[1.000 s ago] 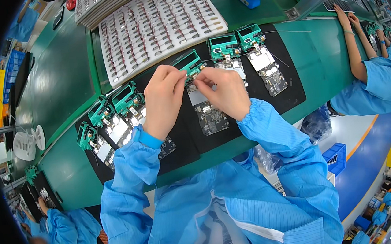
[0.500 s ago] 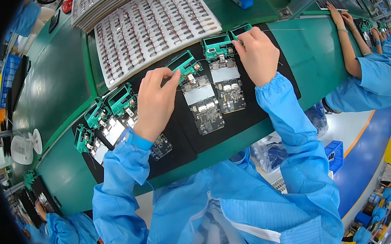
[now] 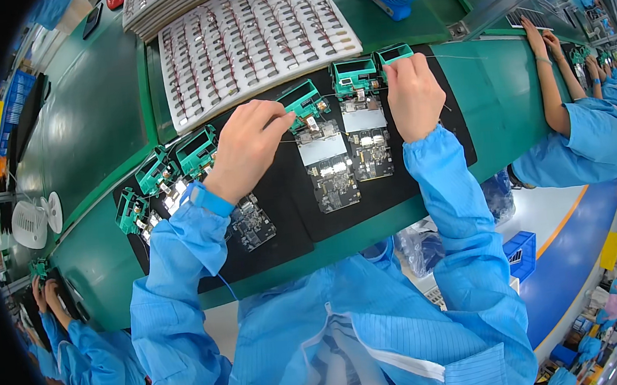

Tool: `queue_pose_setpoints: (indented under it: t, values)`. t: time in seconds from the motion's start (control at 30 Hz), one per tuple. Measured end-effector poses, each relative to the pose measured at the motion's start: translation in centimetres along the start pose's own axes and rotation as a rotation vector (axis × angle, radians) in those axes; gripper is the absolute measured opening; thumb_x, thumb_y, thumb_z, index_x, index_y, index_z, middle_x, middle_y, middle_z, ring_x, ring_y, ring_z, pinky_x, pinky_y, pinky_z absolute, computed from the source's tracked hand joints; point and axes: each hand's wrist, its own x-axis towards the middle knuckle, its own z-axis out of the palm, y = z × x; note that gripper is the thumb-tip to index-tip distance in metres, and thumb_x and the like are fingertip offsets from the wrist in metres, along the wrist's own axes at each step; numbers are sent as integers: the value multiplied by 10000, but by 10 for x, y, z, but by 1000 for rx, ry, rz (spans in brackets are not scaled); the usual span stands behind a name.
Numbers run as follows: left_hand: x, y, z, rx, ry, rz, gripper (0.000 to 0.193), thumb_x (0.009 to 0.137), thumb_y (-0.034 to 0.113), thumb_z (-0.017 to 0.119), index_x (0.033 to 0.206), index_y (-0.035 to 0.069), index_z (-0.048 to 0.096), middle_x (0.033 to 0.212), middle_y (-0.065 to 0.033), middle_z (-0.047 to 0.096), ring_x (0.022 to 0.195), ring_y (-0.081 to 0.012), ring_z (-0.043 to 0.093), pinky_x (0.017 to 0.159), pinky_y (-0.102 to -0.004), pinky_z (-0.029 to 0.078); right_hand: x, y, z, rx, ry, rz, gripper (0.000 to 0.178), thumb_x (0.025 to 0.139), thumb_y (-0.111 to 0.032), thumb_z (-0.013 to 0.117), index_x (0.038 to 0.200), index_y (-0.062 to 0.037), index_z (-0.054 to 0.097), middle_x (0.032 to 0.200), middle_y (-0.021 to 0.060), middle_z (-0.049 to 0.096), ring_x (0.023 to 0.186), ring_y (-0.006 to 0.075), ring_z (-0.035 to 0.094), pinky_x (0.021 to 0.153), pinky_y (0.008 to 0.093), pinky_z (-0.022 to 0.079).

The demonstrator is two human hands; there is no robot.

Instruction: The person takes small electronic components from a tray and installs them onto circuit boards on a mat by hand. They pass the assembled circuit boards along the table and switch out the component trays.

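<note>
Left hand, nearly pinched, meets the green housing at 12 o'clock; right hand, curled, meets the second housing at 1. Grips unclear. Circuit boards already adjoin housings; remainder unclear.

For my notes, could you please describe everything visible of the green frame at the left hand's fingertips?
The green frame looks plastic: boxy, open, elongated, with coppery parts near its right end. It lies slanted on the black mat, a circuit board on its near side. The left hand is at its left end; contact unclear.
</note>
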Motion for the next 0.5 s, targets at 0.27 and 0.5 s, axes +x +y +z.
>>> queue_pose_setpoints:
  t: [0.27, 0.5]
  values:
    - [-8, -14, -5, 8, 19, 103, 219, 717, 15, 669, 933, 25, 637, 934, -77, 602, 890, -251, 613, 786, -354, 515, 9, 0, -1, 539, -71, 388, 127, 842, -130, 711, 828, -20, 648, 753, 92, 575, 631, 219, 582, 580, 340, 462]
    - [-11, -22, -6, 45, -2, 196, 242, 696, 5, 717, 923, 3, 634, 941, -85, 600, 873, -257, 605, 779, -363, 499, -2, -54, 1, 521, -184, 35, 146, 787, -146, 753, 779, -55, 639, 781, 80, 580, 624, 290, 601, 549, 381, 484]
